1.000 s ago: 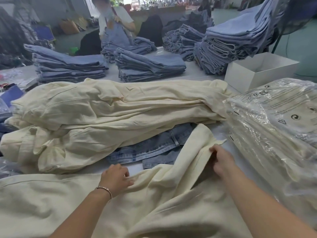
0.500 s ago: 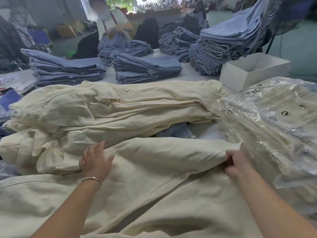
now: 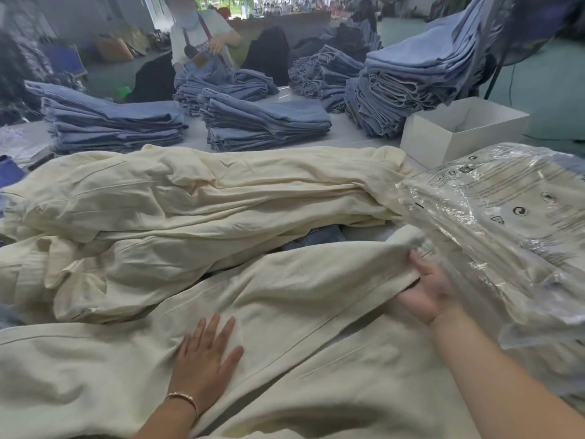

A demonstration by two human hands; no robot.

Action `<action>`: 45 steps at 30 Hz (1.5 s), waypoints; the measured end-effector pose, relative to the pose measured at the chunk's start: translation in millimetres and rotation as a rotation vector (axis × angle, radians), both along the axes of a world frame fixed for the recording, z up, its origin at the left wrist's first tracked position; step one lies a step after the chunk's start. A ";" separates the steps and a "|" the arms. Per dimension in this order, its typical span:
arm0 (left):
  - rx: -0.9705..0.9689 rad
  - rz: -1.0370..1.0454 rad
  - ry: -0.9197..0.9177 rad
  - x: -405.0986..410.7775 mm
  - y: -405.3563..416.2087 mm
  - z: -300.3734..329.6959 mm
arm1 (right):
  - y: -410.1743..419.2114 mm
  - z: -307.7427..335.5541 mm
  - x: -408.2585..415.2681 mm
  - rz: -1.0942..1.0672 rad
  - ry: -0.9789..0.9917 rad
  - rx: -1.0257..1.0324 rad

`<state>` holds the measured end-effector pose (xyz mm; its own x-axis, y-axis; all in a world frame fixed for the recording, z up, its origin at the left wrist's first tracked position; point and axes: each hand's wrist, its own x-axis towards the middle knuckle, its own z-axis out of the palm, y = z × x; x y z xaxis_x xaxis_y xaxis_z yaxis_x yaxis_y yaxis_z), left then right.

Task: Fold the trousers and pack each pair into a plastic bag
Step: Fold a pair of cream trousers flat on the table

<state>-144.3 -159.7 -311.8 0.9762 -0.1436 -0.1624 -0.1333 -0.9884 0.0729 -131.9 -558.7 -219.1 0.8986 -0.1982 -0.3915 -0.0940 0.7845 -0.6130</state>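
From the head camera, a pair of cream trousers (image 3: 285,305) is seen spread across the near part of the table, one leg laid diagonally from lower left up toward the right. The left hand (image 3: 205,359) is pressed flat on the fabric with straight, spread fingers; a thin bracelet (image 3: 183,399) is worn at its wrist. The right hand (image 3: 427,289) is placed at the far end of the leg, where the cloth edge is gripped between thumb and fingers, part of the hand being tucked under the fold. Just beside that hand, on the right, a stack of plastic bags (image 3: 506,223) printed with symbols is heaped, cream fabric showing through the film. Behind the spread pair, a pile of cream trousers (image 3: 190,210) is lying crumpled, and a bit of denim (image 3: 326,237) is visible between the two. Farther back, folded blue jeans (image 3: 266,122) are stacked in several piles, with a white open box (image 3: 459,128) near the right edge. Another person (image 3: 202,36) is seen standing beyond the stacks.
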 end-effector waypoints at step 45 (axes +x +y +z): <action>-0.298 0.011 -0.368 118.4 9.8 88.9 | 14.0 -6.9 121.3 -0.122 0.171 -2.203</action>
<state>-25.8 -149.9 -222.8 0.9629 -0.1209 0.2414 -0.1932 -0.9330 0.3035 -10.6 -544.7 -226.1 0.8426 -0.3427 0.4154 -0.2460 -0.9311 -0.2692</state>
